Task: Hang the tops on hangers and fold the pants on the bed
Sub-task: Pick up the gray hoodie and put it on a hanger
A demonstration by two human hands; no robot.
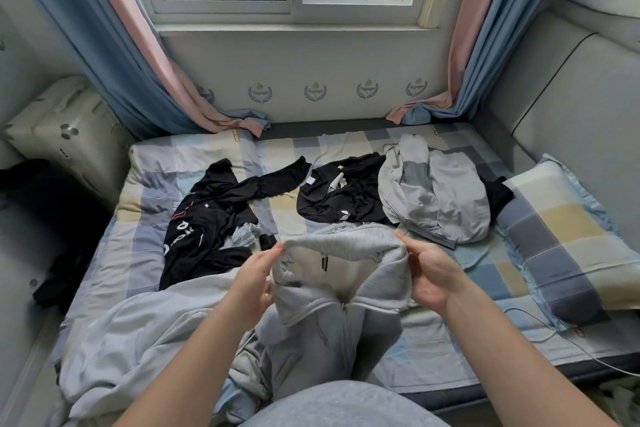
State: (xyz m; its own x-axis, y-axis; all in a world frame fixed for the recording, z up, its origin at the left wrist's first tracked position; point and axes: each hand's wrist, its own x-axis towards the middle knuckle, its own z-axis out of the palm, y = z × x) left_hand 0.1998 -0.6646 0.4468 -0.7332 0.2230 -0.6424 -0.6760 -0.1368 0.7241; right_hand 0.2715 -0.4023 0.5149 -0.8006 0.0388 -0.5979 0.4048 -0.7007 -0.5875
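Note:
I hold a light grey zip-up top [332, 291] up in front of me by its collar. My left hand [258, 282] pinches the collar's left side and my right hand [431, 274] grips its right side. The zip hangs closed below the neck opening. On the checked bed [433, 350] lie a black top with white lettering [204, 218] at the left, another black garment [341, 196] in the middle, and a grey garment [443, 194] at the right. No hanger is in sight.
A crumpled pale blue quilt [138, 326] covers the bed's near left. A checked pillow [568, 236] lies at the right beside a padded headboard [568, 97]. A white suitcase [65, 128] stands at the far left. A white cable [561, 333] trails over the right edge.

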